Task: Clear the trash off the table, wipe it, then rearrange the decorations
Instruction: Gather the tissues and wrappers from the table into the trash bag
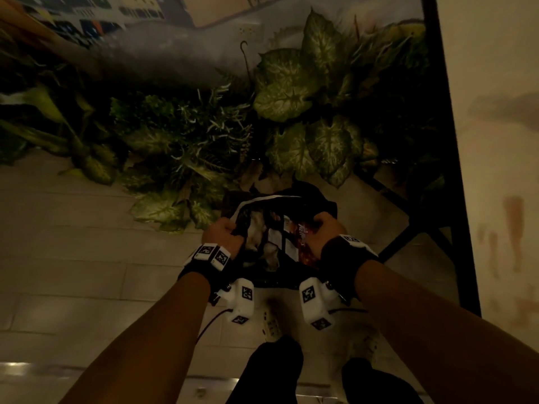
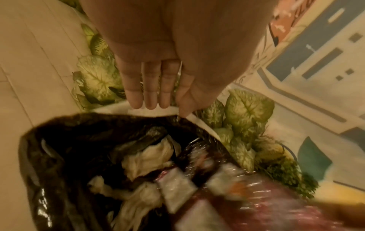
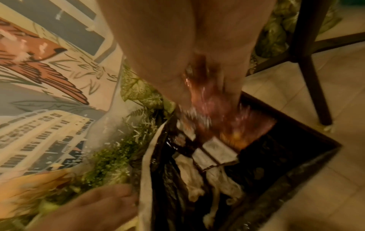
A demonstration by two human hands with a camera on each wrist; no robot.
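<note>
A bin lined with a black trash bag (image 1: 294, 199) stands on the floor below me, against the plants. My left hand (image 1: 224, 232) grips the bag's edge at the bin's white rim (image 2: 138, 111), fingers (image 2: 151, 93) hooked over it. My right hand (image 1: 327, 225) pinches a shiny red snack wrapper (image 3: 213, 112) and holds it in the bag's mouth. The wrapper (image 2: 266, 203) is blurred. Crumpled white tissues (image 2: 150, 156) and other wrappers lie inside the bag (image 3: 276, 156).
Artificial leafy plants (image 1: 291, 91) crowd behind and left of the bin, under a painted wall mural (image 3: 49, 78). A black table frame (image 1: 449, 141) and its leg (image 3: 310, 70) stand right of the bin. Pale floor tiles (image 1: 73, 243) spread to the left. My feet (image 1: 271, 325) are just behind the bin.
</note>
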